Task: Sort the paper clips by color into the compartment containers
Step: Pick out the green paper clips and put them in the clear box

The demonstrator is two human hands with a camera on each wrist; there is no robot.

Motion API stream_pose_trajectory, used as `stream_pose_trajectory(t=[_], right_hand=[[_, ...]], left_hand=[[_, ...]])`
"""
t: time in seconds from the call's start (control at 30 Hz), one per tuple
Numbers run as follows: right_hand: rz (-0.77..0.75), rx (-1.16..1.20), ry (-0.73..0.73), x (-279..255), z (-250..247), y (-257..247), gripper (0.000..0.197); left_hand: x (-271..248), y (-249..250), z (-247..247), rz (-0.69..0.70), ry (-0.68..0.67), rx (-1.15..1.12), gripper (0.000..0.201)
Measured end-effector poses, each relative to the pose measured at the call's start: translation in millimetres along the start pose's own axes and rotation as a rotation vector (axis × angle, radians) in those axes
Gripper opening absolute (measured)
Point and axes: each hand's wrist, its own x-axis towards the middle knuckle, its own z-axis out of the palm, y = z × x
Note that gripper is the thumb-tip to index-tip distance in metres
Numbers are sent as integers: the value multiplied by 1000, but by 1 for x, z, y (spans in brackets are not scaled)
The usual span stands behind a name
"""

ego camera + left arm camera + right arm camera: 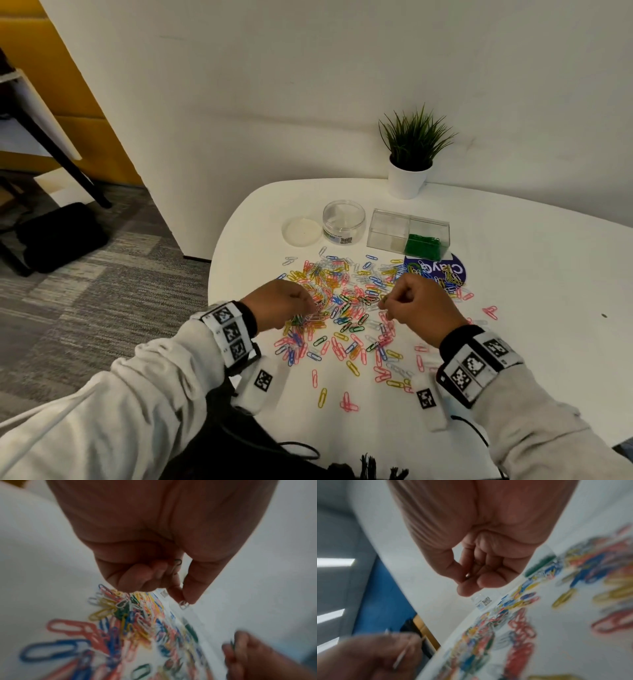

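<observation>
A heap of mixed coloured paper clips (pixel 346 308) lies mid-table. Behind it stands a clear compartment box (pixel 390 228); its front right cell holds green clips (pixel 423 247). My left hand (pixel 313 308) hovers over the heap's left side. Its thumb and forefinger pinch a white clip (pixel 183 604), and a dark clip (pixel 178 561) sits inside the curled fingers. My right hand (pixel 385 303) is over the heap's right side with fingers curled, pinching a green clip (pixel 232 644). In the right wrist view the right hand (pixel 467 580) hides most of that clip.
A clear round jar (pixel 343 221) and its lid (pixel 301 231) sit left of the box. A potted plant (pixel 409 161) stands at the back by the wall. A blue round sticker (pixel 436 270) lies under some clips. The table edge (pixel 214 274) curves close on the left.
</observation>
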Motion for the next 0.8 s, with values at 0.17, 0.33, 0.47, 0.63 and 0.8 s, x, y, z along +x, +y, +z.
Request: stream_pose_trajectory(t=[0.17, 0.33, 0.47, 0.63, 0.8], right_hand=[[303, 488, -115, 5, -2, 0, 26], [161, -37, -246, 7, 3, 6, 12], [-113, -653, -362, 2, 12, 3, 6], [-142, -766, -422, -2, 19, 5, 16], [-232, -772, -430, -6, 21, 10, 19]], left_hand=[[-1, -5, -9, -25, 2, 199, 8], [-7, -9, 6, 157, 79, 729, 18], [-6, -2, 31, 258, -6, 845, 22], [-3, -2, 43, 234, -11, 1031, 22], [-7, -4, 45, 225, -32, 1039, 9]])
